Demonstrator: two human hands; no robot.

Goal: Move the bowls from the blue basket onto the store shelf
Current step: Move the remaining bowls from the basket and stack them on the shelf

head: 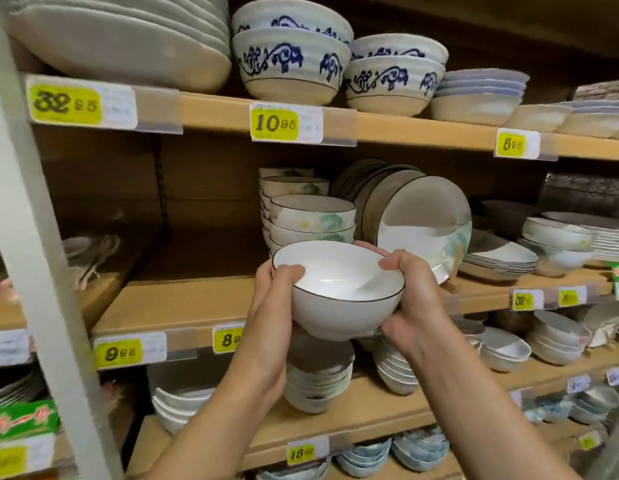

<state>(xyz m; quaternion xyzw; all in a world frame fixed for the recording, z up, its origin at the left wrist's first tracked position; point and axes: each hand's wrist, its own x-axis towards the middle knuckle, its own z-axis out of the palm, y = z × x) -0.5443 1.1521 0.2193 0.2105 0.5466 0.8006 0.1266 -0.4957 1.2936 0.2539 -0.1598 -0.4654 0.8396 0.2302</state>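
Two hands hold one white bowl [335, 289] with a dark rim in the air, just in front of the middle shelf [183, 303]. The left hand [273, 299] grips its left side and the right hand [412, 299] its right, each with a thumb hooked over the rim and fingers curled beneath. The bowl tips a little toward the camera (its inside shows plain white). Directly behind it stands a stack of bowls [311, 220] with green washes, its lower part hidden by the held bowl. Just right of that, large plates [422, 223] lean on edge. Yellow price tags [118, 353] line the shelf edges, blue-patterned bowls [290, 64] sit on the board above, and a pale upright post [41, 271] crosses the left foreground.
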